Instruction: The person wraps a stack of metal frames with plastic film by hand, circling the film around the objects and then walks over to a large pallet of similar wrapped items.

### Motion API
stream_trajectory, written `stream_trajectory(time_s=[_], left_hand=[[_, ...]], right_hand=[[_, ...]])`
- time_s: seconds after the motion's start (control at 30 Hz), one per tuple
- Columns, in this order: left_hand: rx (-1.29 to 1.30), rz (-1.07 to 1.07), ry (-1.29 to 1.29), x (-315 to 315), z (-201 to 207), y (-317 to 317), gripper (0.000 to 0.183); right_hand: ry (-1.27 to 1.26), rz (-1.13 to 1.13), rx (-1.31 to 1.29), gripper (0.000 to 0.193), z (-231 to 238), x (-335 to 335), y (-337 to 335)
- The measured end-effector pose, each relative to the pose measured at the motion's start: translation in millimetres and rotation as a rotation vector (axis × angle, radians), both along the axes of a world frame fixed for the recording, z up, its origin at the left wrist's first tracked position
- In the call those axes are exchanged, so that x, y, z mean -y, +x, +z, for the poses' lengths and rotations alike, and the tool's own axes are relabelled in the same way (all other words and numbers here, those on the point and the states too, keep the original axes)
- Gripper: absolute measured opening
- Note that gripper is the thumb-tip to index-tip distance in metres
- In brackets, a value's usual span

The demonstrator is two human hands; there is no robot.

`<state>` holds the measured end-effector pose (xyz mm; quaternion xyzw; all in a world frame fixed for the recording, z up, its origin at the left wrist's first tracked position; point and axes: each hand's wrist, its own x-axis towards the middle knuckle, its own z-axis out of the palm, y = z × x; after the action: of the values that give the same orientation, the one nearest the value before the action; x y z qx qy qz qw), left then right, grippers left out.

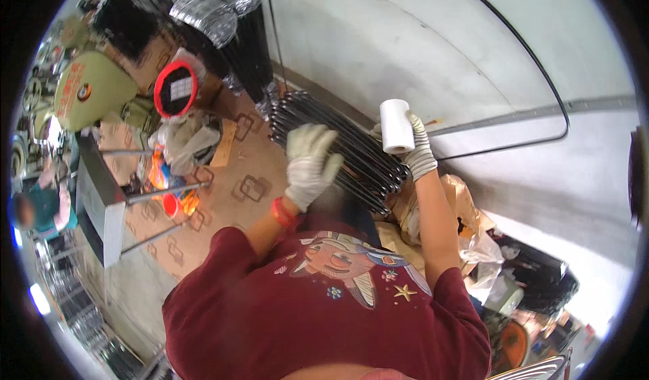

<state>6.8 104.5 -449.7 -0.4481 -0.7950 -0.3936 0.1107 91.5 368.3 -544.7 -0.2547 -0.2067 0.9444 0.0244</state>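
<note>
A bundle of glossy black tubes (358, 147) lies in front of me, close to the wall. My left hand (311, 164), in a pale work glove with a red band at the wrist, is over the near left side of the bundle. Its fingers are apart and grip nothing; whether the palm touches the tubes I cannot tell. Above the right end of the bundle, my right hand (418, 149) in a striped glove holds a white roll (396, 127), which looks like wrapping film. Part of the right hand is hidden behind the roll.
Film-wrapped black tubes (247, 49) stand at the far left of the bundle. A red-rimmed bin (193, 96), a metal-legged table (101, 204) and a green machine (88, 93) are left. Torn brown paper (456, 201) lies right. A person (44, 208) sits far left.
</note>
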Motion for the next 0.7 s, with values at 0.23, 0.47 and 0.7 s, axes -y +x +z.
stream_trajectory(time_s=[0.23,0.47,0.7], left_hand=[[1.549,0.281,1.304,14.0,-130.3,47.8,0.061],[1.368,0.260,1.508,-26.9,-35.4,-4.9,0.063],[1.437,0.233,1.646,8.1,-22.1,3.7,0.055]], right_hand=[[-0.158,0.253,-0.274,0.080,13.3,3.5,-33.1],[0.007,0.420,-0.305,0.084,45.3,35.0,-35.1],[-0.242,0.490,-0.289,0.070,76.4,78.2,-35.0]])
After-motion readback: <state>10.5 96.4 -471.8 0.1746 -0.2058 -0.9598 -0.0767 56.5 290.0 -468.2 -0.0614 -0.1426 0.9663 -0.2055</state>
